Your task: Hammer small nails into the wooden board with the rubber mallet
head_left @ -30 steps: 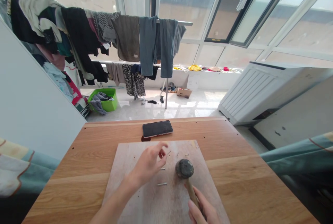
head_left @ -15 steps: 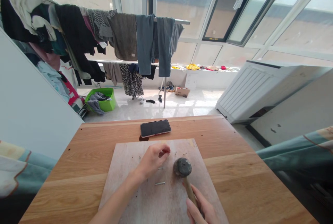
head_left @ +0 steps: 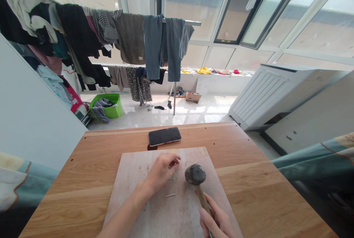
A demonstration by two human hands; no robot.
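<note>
My right hand [head_left: 217, 217] is wrapped round the wooden handle of a mallet with a dark, rounded head [head_left: 195, 174]. The head is raised over the right part of a pale wooden board [head_left: 157, 217]. Left of it, my left hand [head_left: 162, 168] is closed in a pinch near the board's far edge; whatever its fingertips hold is too small and hidden to make out. Below that hand a loose nail [head_left: 169, 195] lies on its side. Another nail [head_left: 171, 179] shows partly beside the palm, and a small nail [head_left: 148, 168] is left of the knuckles.
The board lies on a wooden table [head_left: 254, 190]. A phone [head_left: 165, 136] rests beyond the board's far edge. Past the table are a clothes rack with hanging laundry [head_left: 155, 46], a green basin [head_left: 114, 109] on the floor and a white ribbed cabinet [head_left: 251, 94] at right.
The mallet head has tilted and shifted slightly right and up, with my right hand moving a little right. My left hand keeps almost the same place and pinch.
</note>
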